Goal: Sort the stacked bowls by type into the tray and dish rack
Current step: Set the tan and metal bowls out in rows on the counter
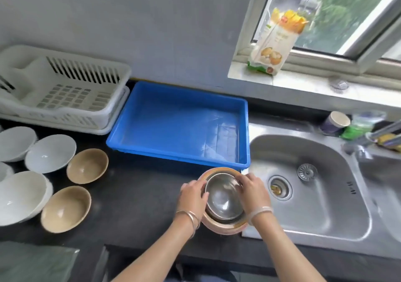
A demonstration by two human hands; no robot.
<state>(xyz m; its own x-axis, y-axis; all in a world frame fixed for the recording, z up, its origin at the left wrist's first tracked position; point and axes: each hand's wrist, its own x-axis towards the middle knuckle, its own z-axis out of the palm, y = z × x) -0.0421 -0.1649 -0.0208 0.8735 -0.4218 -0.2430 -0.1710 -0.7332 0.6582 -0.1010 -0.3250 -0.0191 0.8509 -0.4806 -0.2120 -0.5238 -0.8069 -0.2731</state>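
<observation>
A stack of bowls stands on the dark counter beside the sink: steel bowls nested inside a tan and pink outer bowl. My left hand grips the left rim of the top steel bowl, and my right hand grips its right rim. Behind the stack lies the blue tray, with nothing in it. The white dish rack sits at the far left against the wall, also bare. Two tan bowls and several white bowls rest apart on the counter at the left.
A steel sink lies right of the stack, with a strainer beside its drain. A paper cup and sponges stand behind the sink. A food package leans on the window sill. A dark cloth lies at the front left.
</observation>
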